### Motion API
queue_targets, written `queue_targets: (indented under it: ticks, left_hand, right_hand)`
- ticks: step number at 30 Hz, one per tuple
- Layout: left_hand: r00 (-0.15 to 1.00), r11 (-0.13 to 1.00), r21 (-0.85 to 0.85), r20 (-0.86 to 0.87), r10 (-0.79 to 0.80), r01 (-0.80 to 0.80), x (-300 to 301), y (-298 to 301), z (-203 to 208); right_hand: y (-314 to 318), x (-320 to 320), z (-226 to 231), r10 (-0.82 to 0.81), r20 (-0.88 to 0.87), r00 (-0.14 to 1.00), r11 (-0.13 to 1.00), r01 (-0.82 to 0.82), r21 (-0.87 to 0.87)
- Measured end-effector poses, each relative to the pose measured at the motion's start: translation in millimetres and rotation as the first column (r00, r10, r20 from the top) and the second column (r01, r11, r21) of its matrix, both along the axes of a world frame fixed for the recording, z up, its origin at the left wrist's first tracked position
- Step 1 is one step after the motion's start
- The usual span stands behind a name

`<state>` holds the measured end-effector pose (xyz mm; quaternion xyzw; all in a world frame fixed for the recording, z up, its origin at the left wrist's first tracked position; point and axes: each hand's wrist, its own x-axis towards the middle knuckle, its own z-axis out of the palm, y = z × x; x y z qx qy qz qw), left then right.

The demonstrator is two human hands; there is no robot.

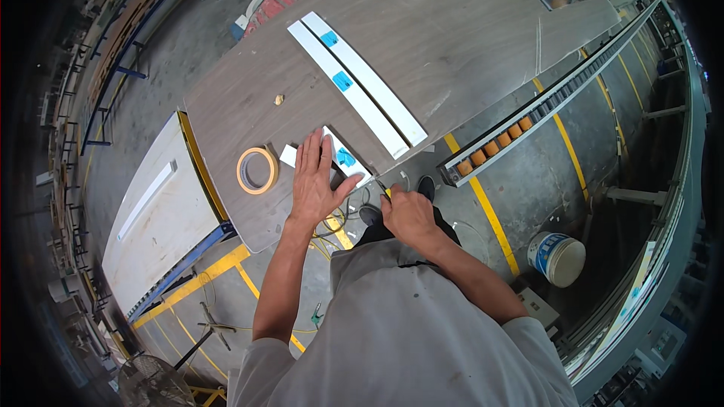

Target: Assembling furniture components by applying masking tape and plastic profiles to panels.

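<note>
My left hand [315, 178] lies flat, fingers spread, on a short white strip [341, 155] with a blue tag at the near edge of a grey wood-grain panel [452, 30]. My right hand [407, 213] is closed around a small yellow-and-black tool [386, 191] whose tip meets the strip's near end at the panel edge. A roll of tan tape [256, 170] lies just left of my left hand. Two long white strips [362, 94] with blue tags lie side by side farther up the panel.
A white board [154, 218] rests on a blue frame to the left. A roller conveyor rail [543, 105] runs along the right. A white bucket [556, 258] stands on the concrete floor with yellow lines. A fan [154, 383] sits at the lower left.
</note>
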<state>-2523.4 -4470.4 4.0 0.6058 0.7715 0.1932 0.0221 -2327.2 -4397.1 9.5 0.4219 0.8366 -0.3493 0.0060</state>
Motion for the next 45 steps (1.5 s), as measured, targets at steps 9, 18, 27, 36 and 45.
queue_targets:
  ticks: [9,18,27,36,45]
  left_hand:
    - [0.995,0.993,0.076,0.026,0.093,-0.095,3.3,-11.6,-0.3]
    - [0.736,0.73,0.107,0.043,0.675,-0.675,57.0,0.9,7.5]
    - [0.525,0.533,-0.004,0.166,0.834,-0.846,72.3,42.2,2.0]
    - [0.391,0.33,0.271,0.216,0.894,-0.904,81.0,67.5,-15.7]
    - [0.321,0.31,0.092,0.37,0.872,-0.946,99.9,60.6,-0.7]
  right_hand:
    - [20.6,79.9,14.6,-0.219,-0.145,0.965,0.976,0.218,-0.019]
    - [171.7,47.9,15.8,-0.056,-0.137,0.989,0.837,0.122,0.534]
    - [288.5,23.3,-18.1,0.221,-0.132,0.966,0.794,-0.1,0.6]
    - [276.6,-59.3,-2.2,0.48,-0.449,0.754,0.858,-0.299,0.417]
    - [156.3,-200.3,-0.9,0.695,-0.336,0.636,0.711,-0.536,0.455]
